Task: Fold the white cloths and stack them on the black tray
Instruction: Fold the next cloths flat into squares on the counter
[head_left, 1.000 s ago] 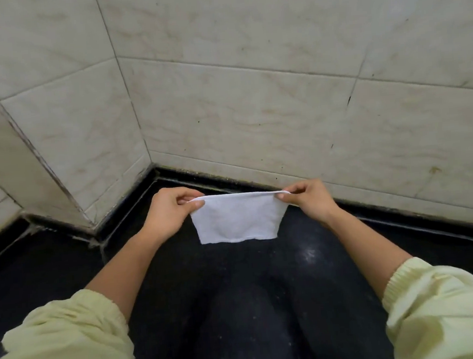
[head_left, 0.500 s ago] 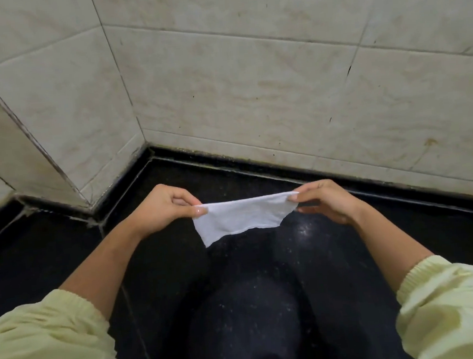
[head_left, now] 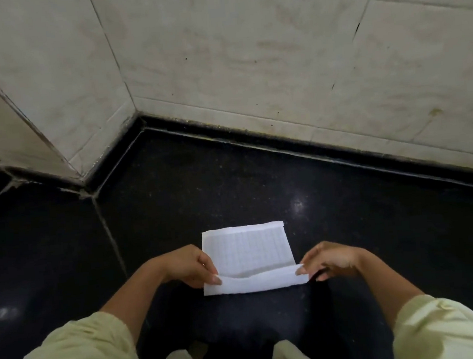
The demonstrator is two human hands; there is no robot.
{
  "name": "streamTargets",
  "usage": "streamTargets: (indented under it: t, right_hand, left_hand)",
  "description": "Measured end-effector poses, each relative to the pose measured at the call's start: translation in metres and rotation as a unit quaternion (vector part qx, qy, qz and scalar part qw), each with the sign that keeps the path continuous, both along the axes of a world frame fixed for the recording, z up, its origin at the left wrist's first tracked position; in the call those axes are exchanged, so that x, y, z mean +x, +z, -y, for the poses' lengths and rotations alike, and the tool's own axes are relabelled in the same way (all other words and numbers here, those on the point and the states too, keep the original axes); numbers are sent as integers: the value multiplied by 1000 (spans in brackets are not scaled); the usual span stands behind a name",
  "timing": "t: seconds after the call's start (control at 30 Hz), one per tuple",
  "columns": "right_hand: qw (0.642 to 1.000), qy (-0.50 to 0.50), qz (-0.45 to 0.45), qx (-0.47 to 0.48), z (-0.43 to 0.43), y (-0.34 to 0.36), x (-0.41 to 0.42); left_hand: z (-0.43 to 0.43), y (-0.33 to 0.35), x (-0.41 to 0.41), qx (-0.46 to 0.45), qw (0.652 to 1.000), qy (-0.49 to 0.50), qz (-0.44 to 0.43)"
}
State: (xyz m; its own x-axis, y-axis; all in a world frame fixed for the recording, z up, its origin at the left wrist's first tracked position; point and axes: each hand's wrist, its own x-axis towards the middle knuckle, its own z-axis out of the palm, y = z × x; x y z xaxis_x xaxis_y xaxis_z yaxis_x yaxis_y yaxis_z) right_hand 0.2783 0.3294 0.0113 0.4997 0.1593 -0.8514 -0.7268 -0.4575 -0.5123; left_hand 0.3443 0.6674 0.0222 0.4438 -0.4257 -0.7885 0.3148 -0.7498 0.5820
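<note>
Here we are over the small white grid-textured cloth [head_left: 246, 249], which lies flat on the black speckled stone floor [head_left: 374, 225] just in front of us, near the corner of the pale tiled wall [head_left: 249, 65]. Our left hand [head_left: 184, 267] pinches the near left corner and our right hand [head_left: 330, 259] pinches the near right corner, thumb and fingertips closed on the fabric. The near edge is turned up and over as a narrow flap, sagging a little in the middle. So we judge this to be the folding step, one crease in the making, stacking not yet begun. Next, by our reckoning, both corners must travel together toward the far edge and land square on it, then a press along the crease. The black tray is nowhere in view, so where this one goes we cannot say.
</note>
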Motion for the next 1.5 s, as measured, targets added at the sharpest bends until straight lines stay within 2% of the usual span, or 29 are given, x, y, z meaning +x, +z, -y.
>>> streamTargets:
  t: [0.2, 0.37, 0.53, 0.73, 1.17, 1.37, 1.5]
  right_hand:
    - [994, -7, 83, -72, -11, -8, 9]
    - [975, -94, 183, -79, -22, -13, 28]
    - [956, -139, 233, -110, -28, -29, 41]
    - [941, -134, 255, -180, -34, -42, 53]
    - [920, -75, 270, -274, -45, -51, 63]
    - [912, -80, 270, -299, -48, -52, 60]
    - [886, -63, 322, -329, -53, -47, 54]
  left_hand:
    - [-2, -19, 2, 19, 998, 58, 23]
    - [1, -28, 11, -16, 972, 198, 122]
    - [8, -38, 17, -22, 949, 251, 189]
    - [12, -49, 24, 21, 939, 233, 252]
    - [21, -61, 33, 78, 918, 221, 319]
    - [22, -68, 29, 86, 910, 223, 338]
    - [23, -64, 21, 116, 891, 204, 388]
